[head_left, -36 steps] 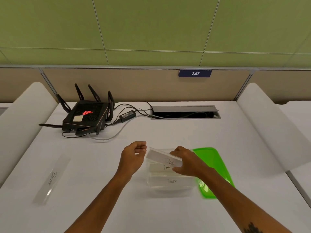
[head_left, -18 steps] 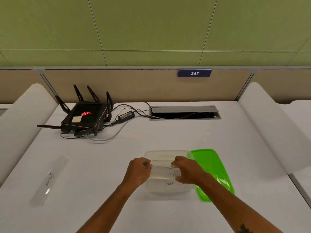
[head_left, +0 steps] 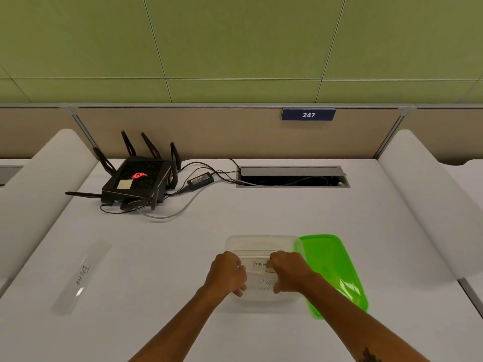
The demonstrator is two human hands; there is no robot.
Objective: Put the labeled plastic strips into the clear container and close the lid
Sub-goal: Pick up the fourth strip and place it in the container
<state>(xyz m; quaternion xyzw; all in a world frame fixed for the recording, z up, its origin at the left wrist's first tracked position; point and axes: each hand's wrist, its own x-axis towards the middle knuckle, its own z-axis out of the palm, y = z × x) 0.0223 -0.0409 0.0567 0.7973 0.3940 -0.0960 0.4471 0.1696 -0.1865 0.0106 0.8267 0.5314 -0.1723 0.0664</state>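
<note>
The head view looks down on a white desk (head_left: pixel 261 210), and we go over it from left to right. At the far left one labeled strip (head_left: pixel 81 276) lies flat on the desk, well apart from both hands; we read "BEAR" on it. Behind it, near the partition, stands a black router (head_left: pixel 137 180) with its antennas up, and its cables run toward the cable slot (head_left: pixel 292 177) in the desk.

Next comes the left hand (head_left: pixel 226 274). Its fingers (head_left: pixel 239 292) are curled inward at the left edge of the clear container (head_left: pixel 261 242). They seem to pinch the left end of a strip, but we cannot tell exactly which one, because the knuckles hide the contact.

Between the two hands, inside the container, we see the strips (head_left: pixel 261 273) lying across it. The upper one shows "PENGU" and the one below shows "DOG"; a third label under it is too small to read. The strips are inside the walls of the container, and their ends go under the fingers on both sides.

The right hand (head_left: pixel 288 270) is also curled, with its fingers (head_left: pixel 277 290) at the right end of the strips. The thumb side covers the end of the "PENGU" label.

Just beside the container, on its right and touching its edge, the green lid (head_left: pixel 337 273) lies on the desk, not on the container.
</note>
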